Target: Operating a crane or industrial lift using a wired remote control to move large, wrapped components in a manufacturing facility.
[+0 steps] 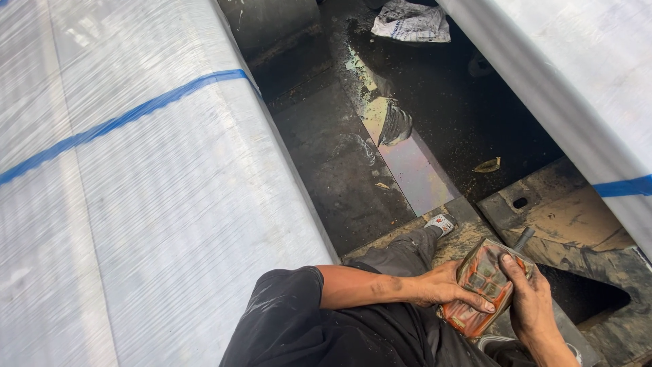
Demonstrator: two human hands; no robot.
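Between the two wrapped coils: I hold one grimy orange button pendant (486, 285) over my lap.
Left hand (445, 284): fingers cupped under it, one finger laid across the buttons.
Right hand (533, 306): wrapped around its right edge, thumb on top.
Risk: greasy fingers may slip onto a wrong button, I judge.
Count: two coils (170, 204), two blue straps (122, 122), one crumpled sack (411, 22) beyond the pendant.

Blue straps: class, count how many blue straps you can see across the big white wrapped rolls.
2. One blue strap runs slantwise across the large white wrapped roll on the left; another blue strap crosses the white wrapped roll at the right edge. More may lie out of view.
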